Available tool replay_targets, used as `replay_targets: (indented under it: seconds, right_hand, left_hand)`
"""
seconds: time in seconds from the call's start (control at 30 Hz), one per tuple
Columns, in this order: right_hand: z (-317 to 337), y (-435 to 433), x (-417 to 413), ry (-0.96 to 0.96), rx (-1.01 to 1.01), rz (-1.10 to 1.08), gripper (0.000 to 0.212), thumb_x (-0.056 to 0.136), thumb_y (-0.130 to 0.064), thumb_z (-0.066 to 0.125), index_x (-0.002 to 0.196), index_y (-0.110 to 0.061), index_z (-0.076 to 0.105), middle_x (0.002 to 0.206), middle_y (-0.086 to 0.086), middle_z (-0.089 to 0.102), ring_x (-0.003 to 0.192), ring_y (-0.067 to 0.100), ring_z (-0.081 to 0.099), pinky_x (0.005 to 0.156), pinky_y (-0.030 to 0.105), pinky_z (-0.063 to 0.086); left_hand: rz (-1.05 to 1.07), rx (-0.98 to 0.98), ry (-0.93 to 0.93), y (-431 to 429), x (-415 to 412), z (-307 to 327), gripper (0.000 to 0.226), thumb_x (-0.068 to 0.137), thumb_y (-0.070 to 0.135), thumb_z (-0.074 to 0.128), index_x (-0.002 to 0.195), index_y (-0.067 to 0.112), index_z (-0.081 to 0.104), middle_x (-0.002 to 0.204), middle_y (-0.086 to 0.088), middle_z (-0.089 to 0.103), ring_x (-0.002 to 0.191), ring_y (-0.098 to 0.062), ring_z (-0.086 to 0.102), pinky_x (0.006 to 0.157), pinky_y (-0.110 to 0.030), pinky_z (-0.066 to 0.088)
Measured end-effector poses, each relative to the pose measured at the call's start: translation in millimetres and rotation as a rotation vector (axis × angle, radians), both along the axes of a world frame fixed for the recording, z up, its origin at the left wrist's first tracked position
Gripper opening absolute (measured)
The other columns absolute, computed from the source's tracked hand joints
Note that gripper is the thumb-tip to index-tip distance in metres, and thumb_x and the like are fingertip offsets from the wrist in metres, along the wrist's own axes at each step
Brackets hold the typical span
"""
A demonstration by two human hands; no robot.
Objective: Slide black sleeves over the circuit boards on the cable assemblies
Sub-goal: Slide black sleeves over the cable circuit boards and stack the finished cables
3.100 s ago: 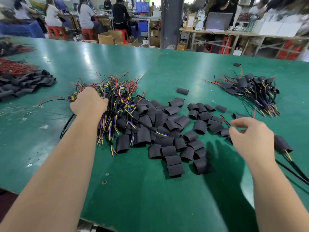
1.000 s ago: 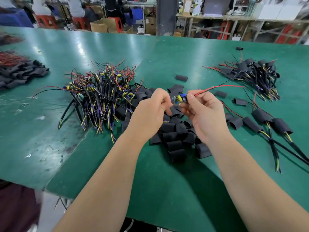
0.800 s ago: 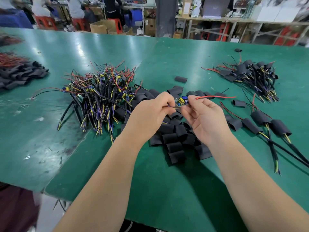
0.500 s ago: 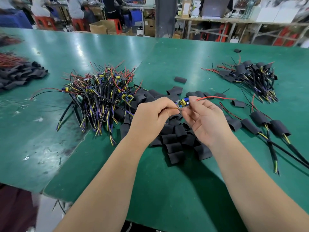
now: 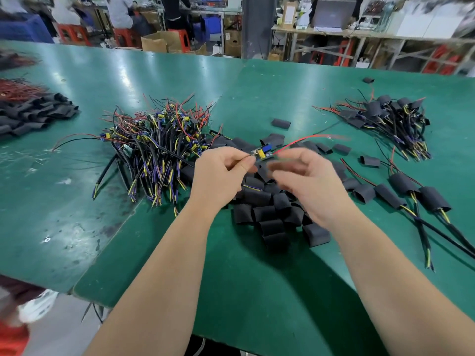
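Observation:
My left hand (image 5: pixel 221 173) pinches a cable assembly just beside its small circuit board (image 5: pixel 262 153), which has blue and yellow parts and is held above the table. A red wire (image 5: pixel 303 140) runs from the board to the right. My right hand (image 5: pixel 311 183) is blurred with motion right of the board, fingers loosely spread, and nothing shows in it. Loose black sleeves (image 5: pixel 270 217) lie in a pile under both hands. A tangle of bare cable assemblies (image 5: pixel 159 145) lies to the left.
Sleeved assemblies lie in a heap (image 5: pixel 385 116) at the back right, and a few more (image 5: pixel 431 199) lie at my right. Another pile of black sleeves (image 5: pixel 33 111) sits far left. The green table (image 5: pixel 257 278) ends close to me, and people work at benches behind.
Both hands held the board half a second ago. Now my right hand has come off it and moves, blurred, slightly down and right. My left hand keeps its pinch.

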State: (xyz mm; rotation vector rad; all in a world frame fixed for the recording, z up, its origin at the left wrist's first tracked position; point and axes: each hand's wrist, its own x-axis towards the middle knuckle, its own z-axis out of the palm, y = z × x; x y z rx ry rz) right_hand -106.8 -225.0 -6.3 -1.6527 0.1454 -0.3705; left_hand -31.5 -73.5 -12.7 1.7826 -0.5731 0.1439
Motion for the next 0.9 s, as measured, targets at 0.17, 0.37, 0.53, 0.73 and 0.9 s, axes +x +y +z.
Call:
replay_targets:
  seconds: [0.17, 0.37, 0.53, 0.73, 0.9]
  right_hand:
    - [-10, 16, 7, 0.214, -1.08, 0.039, 0.019, 0.083, -0.02, 0.07, 0.102, -0.016, 0.073, 0.094, 0.002, 0.061, 0.093, 0.022, 0.058, 0.076, 0.021, 0.036]
    - [2, 32, 25, 0.418, -1.259, 0.081, 0.044, 0.084, -0.037, 0.071, 0.111, -0.003, 0.065, 0.108, 0.014, 0.063, 0.104, 0.029, 0.055, 0.082, 0.032, 0.042]
    - [9, 27, 23, 0.333, -1.164, 0.083, 0.024, 0.079, -0.018, 0.071, 0.07, -0.018, 0.049, 0.084, -0.001, 0.043, 0.084, 0.025, 0.049, 0.067, 0.03, 0.04]
    - [-2, -11, 1, 0.125, -0.938, -0.192, 0.049, 0.076, -0.013, 0.064, 0.055, -0.017, 0.02, 0.049, -0.001, 0.022, 0.053, 0.016, 0.023, 0.049, 0.025, 0.025]
    - [-5, -43, -22, 0.035, 0.147, -0.163, 0.049, 0.072, -0.015, 0.078, 0.047, -0.021, 0.036, 0.069, 0.015, 0.047, 0.052, 0.019, 0.044, 0.056, 0.028, 0.031]
  left_hand:
    - [0.066, -0.025, 0.041, 2, 4, -3, 0.016, 0.087, 0.013, 0.067, 0.073, 0.018, 0.072, 0.067, 0.009, 0.072, 0.05, 0.005, 0.06, 0.053, -0.009, 0.042]
    - [0.029, -0.053, 0.054, 6, 6, -5, 0.018, 0.085, 0.011, 0.068, 0.07, 0.022, 0.071, 0.066, 0.008, 0.072, 0.065, -0.005, 0.069, 0.067, -0.022, 0.054]
    - [-0.036, -0.136, 0.087, 9, 6, 0, 0.015, 0.085, 0.006, 0.067, 0.073, 0.012, 0.071, 0.069, 0.0, 0.073, 0.057, -0.003, 0.066, 0.059, -0.015, 0.051]
    - [-0.192, -0.246, 0.189, 19, 8, 4, 0.019, 0.088, 0.011, 0.065, 0.073, 0.018, 0.073, 0.074, -0.01, 0.073, 0.033, -0.002, 0.028, 0.037, -0.012, 0.025]
    - [-0.309, -0.299, 0.252, 24, 8, 8, 0.017, 0.083, 0.019, 0.063, 0.072, 0.023, 0.074, 0.071, -0.007, 0.072, 0.035, -0.007, 0.021, 0.039, -0.013, 0.02]
